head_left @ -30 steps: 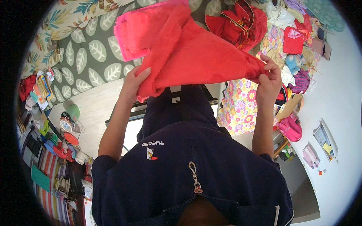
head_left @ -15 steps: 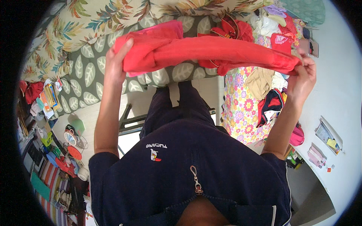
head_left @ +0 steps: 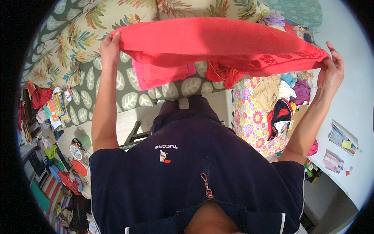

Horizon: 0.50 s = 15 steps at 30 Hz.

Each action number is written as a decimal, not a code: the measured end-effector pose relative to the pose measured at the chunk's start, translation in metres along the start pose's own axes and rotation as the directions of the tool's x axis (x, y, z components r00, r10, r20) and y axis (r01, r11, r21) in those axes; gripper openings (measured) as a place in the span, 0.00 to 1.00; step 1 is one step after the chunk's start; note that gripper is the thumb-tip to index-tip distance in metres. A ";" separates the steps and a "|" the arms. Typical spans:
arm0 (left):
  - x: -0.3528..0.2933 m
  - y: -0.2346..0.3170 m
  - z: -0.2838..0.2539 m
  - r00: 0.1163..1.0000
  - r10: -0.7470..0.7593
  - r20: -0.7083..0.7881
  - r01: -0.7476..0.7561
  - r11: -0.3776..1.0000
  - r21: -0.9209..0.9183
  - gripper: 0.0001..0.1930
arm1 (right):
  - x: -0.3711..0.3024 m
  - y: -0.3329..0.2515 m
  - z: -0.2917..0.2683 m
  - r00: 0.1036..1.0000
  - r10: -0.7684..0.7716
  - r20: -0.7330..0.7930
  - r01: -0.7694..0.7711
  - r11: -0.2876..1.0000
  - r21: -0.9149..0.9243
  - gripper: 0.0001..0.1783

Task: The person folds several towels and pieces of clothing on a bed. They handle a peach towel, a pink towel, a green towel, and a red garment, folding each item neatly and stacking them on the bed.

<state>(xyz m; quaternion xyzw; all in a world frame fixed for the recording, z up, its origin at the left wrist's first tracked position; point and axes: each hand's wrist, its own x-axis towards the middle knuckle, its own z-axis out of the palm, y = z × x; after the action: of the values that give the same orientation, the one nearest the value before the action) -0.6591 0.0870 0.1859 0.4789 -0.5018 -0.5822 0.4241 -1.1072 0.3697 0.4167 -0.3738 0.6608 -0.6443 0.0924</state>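
A long red towel [head_left: 210,43] stretches in the air between my two hands, with a raised pattern near its right end. My left hand [head_left: 110,48] pinches its left end. At the other end, my right hand [head_left: 332,70] grips the edge between thumb and fingers, with some fingers raised. Below the towel, a folded pink and red cloth [head_left: 165,78] lies on the leaf-patterned sofa cover [head_left: 130,99]. Beside it is a crumpled red cloth with dark and yellow print [head_left: 220,72], partly hidden by the towel.
On the right, a flower-patterned cover [head_left: 245,117] bears a tan cloth [head_left: 267,93], a black and red garment [head_left: 279,113] and other clothes. Papers [head_left: 58,109] and a small round mirror [head_left: 76,152] are at the left. Leaf-print cushions [head_left: 128,11] stand behind the towel.
The towel has gone from a narrow bunched strip to a wider, tauter spread. Both hands have moved apart and the towel is higher, uncovering more of the folded cloth.
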 end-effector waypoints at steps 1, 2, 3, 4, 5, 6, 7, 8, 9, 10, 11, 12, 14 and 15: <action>0.000 0.005 -0.001 0.998 0.051 0.029 -0.054 0.990 0.133 0.16 | 0.000 -0.002 0.000 1.000 0.011 0.023 -0.011 1.000 -0.028 0.16; 0.000 0.010 0.001 0.993 0.096 0.064 -0.110 0.959 0.261 0.17 | 0.000 -0.005 -0.003 0.999 0.032 0.039 -0.031 0.999 -0.040 0.16; -0.003 0.018 0.003 0.986 0.135 0.101 -0.163 0.907 0.389 0.19 | 0.000 -0.005 -0.005 0.997 0.058 0.057 -0.055 0.997 -0.048 0.16; -0.012 0.031 0.006 0.984 -0.026 0.178 -0.044 0.926 0.376 0.24 | -0.001 -0.006 -0.004 0.994 0.083 0.075 -0.078 0.995 -0.057 0.16; -0.013 0.030 0.001 0.966 0.012 0.260 -0.155 0.829 0.537 0.23 | -0.003 -0.010 -0.001 0.995 0.061 0.082 -0.056 0.997 -0.059 0.16; -0.018 0.025 -0.005 0.940 0.027 0.341 -0.264 0.692 0.672 0.21 | -0.006 -0.015 0.003 0.995 0.044 0.092 -0.039 0.998 -0.057 0.16; -0.022 0.018 -0.011 0.906 0.022 0.423 -0.370 0.525 0.766 0.20 | -0.008 -0.021 0.007 0.995 0.026 0.099 -0.020 0.998 -0.057 0.16; -0.024 0.006 -0.019 0.885 0.019 0.466 -0.419 0.469 0.777 0.18 | -0.009 -0.026 0.011 0.993 -0.016 0.117 0.026 0.997 -0.079 0.17; -0.025 -0.010 -0.029 0.860 0.012 0.509 -0.469 0.410 0.782 0.17 | -0.013 -0.033 0.017 0.990 -0.044 0.133 0.056 0.995 -0.088 0.17; -0.026 -0.020 -0.032 0.832 -0.004 0.555 -0.517 0.357 0.778 0.15 | -0.017 -0.039 0.026 0.987 -0.065 0.149 0.082 0.991 -0.107 0.17; -0.027 -0.027 -0.038 0.863 -0.012 0.504 -0.469 0.349 0.811 0.13 | -0.020 -0.043 0.032 0.982 -0.086 0.166 0.107 0.987 -0.124 0.17; -0.031 -0.027 -0.039 0.890 -0.013 0.456 -0.424 0.342 0.838 0.12 | -0.022 -0.048 0.034 0.982 -0.094 0.166 0.116 0.984 -0.132 0.17; -0.028 -0.026 -0.051 0.920 -0.058 0.388 -0.344 0.357 0.869 0.11 | -0.024 -0.054 0.035 0.980 -0.108 0.166 0.132 0.981 -0.143 0.18; -0.025 -0.027 -0.066 0.947 -0.081 0.310 -0.177 0.674 0.717 0.12 | -0.024 -0.055 0.031 0.982 -0.077 0.173 0.102 0.985 -0.141 0.17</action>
<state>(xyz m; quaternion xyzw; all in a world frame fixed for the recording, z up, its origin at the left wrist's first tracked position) -0.5903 0.1036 0.1600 0.4958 -0.7670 -0.3878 0.1242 -1.0514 0.3665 0.4537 -0.4617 0.6794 -0.5631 0.0900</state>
